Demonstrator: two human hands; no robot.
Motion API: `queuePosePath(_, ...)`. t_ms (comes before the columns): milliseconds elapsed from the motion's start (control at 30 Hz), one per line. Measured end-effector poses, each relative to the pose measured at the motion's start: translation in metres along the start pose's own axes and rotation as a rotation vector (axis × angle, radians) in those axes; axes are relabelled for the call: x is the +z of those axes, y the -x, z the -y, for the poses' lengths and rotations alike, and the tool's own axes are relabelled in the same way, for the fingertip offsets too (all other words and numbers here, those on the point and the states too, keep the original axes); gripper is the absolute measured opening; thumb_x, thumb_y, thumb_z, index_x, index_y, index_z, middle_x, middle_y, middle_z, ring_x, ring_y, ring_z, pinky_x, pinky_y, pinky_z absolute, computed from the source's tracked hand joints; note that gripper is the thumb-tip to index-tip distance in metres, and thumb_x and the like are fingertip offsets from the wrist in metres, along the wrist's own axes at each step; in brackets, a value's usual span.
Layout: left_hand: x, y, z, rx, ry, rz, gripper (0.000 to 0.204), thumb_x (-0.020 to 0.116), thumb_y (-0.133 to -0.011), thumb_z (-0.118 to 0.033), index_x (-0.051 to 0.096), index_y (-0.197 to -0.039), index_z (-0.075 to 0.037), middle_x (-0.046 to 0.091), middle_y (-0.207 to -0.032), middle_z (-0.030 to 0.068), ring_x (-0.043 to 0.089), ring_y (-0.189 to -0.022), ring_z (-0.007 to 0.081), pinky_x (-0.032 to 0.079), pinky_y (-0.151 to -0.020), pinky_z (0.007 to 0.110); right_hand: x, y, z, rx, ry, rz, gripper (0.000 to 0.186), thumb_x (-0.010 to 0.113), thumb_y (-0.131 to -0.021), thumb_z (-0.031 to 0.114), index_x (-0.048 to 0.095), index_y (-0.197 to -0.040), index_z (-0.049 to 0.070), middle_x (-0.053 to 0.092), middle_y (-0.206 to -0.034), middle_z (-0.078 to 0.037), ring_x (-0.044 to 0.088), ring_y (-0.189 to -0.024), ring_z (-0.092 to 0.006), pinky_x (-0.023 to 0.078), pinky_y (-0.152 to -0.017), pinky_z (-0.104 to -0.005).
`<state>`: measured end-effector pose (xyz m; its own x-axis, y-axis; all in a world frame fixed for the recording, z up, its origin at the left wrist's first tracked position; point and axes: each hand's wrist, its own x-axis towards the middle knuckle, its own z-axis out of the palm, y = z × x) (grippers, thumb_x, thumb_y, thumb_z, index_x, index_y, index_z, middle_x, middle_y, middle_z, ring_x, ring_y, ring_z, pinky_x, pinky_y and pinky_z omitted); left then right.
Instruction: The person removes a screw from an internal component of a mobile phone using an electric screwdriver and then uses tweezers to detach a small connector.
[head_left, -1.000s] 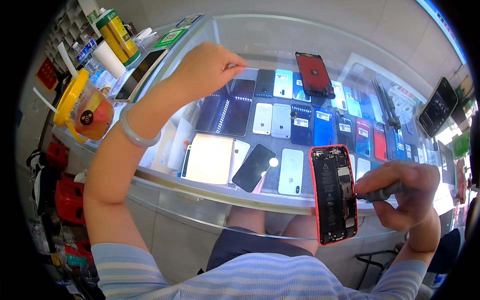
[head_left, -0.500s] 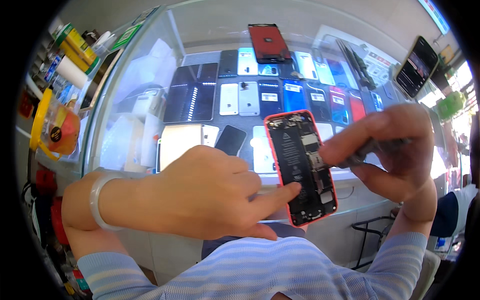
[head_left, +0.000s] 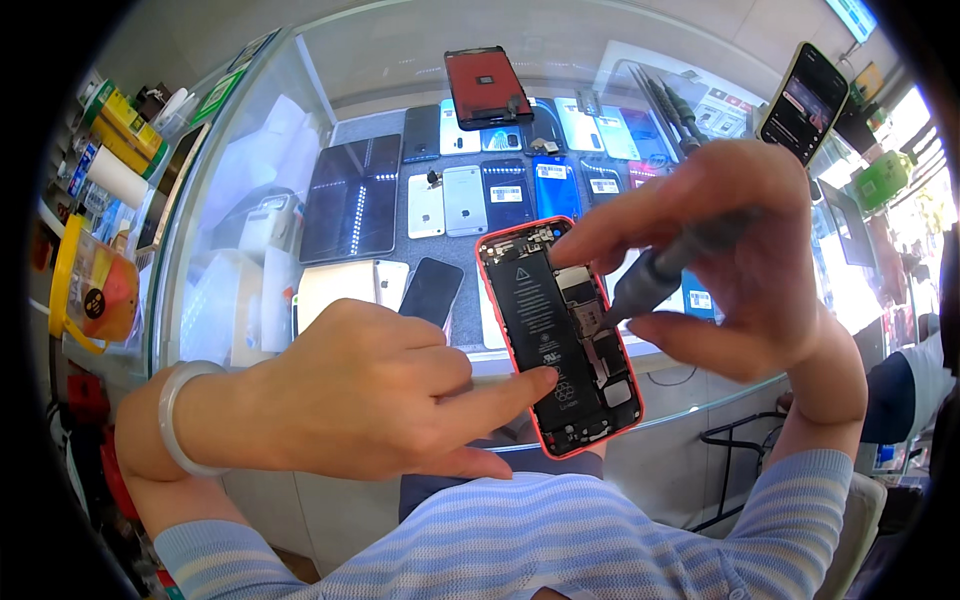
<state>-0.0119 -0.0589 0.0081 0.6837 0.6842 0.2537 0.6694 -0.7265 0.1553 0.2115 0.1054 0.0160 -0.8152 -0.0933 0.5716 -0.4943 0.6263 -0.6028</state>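
Observation:
An opened smartphone [head_left: 530,315] with a red-orange frame lies slanted over the front edge of the glass counter, its black battery and inner boards exposed. My left hand [head_left: 390,400] rests its stretched index fingertip on the lower part of the battery. The thumb is apart, off the phone, and the other fingers are curled. My right hand [head_left: 740,265] is closed around a grey-handled screwdriver [head_left: 652,275], which slants down to the metal parts on the phone's right side. Its index fingertip is near the phone's upper right edge. Whether the thin tip touches a screw cannot be made out.
Under the glass of the display counter [head_left: 390,75] lie several phones and a black tablet [head_left: 350,195]. On top are a red-backed phone part [head_left: 487,85], several pen-like tools [head_left: 670,110] and a propped phone [head_left: 805,105]. A yellow-lidded tub [head_left: 95,285] stands left.
The whole view has shifted, so things sit farther left. My right hand has tilted, bringing the screwdriver into clearer sight over the phone. My left fingertip stays on the battery.

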Motion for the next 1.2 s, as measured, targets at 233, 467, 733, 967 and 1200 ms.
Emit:
queuePosePath(233,0.001,-0.002,0.002,0.014,0.014,-0.022,0.059,0.079,-0.072,-0.046,0.07,-0.12,-0.014,0.034,-0.056,-0.0053,0.041,-0.045,0.0095,0.03,-0.039,0.028,-0.006,-0.001,-0.001,-0.011,0.056,0.039,0.065,0.059,-0.071,-0.013,0.035,-0.127,0.01,0.05,-0.128,-0.044,0.054,-0.122,-0.0497,0.049,-0.096,-0.0503)
queuePosePath(467,0.001,-0.002,0.002,0.02,0.012,-0.018,0.057,0.079,-0.072,-0.044,0.07,-0.12,-0.014,0.034,-0.056,-0.0054,0.041,-0.044,0.0092,0.031,-0.039,0.027,-0.008,0.0,0.005,0.007,-0.026,0.09,0.067,0.065,-0.075,-0.01,0.032,-0.128,0.014,0.042,-0.134,-0.046,0.048,-0.127,-0.053,0.048,-0.098,-0.051)
queuePosePath(733,0.001,-0.003,0.003,0.025,0.018,-0.026,0.056,0.08,-0.071,-0.042,0.07,-0.119,-0.014,0.037,-0.056,-0.006,0.043,-0.045,0.0089,0.031,-0.039,0.026,-0.008,-0.001,0.005,0.063,-0.162,0.102,0.072,0.064,-0.075,-0.013,0.03,-0.132,0.014,0.041,-0.134,-0.046,0.055,-0.121,-0.0498,0.052,-0.095,-0.0494)
queuePosePath(967,0.001,-0.003,0.003,0.021,0.017,-0.023,0.057,0.08,-0.071,-0.041,0.07,-0.119,-0.013,0.037,-0.056,-0.0061,0.043,-0.044,0.0091,0.031,-0.039,0.026,-0.004,0.001,0.003,0.016,-0.05,0.048,0.075,0.064,-0.073,-0.016,0.029,-0.134,0.011,0.046,-0.13,-0.044,0.062,-0.112,-0.0449,0.057,-0.088,-0.0465)
queuePosePath(1200,0.003,-0.003,0.004,0.02,0.04,-0.029,0.055,0.08,-0.073,-0.042,0.071,-0.119,-0.014,0.037,-0.055,-0.0056,0.043,-0.044,0.0098,0.031,-0.039,0.027,-0.004,0.002,0.003,0.078,-0.154,-0.017,0.081,0.065,-0.069,-0.018,0.026,-0.135,0.007,0.062,-0.11,-0.037,0.07,-0.097,-0.0347,0.06,-0.079,-0.0389)
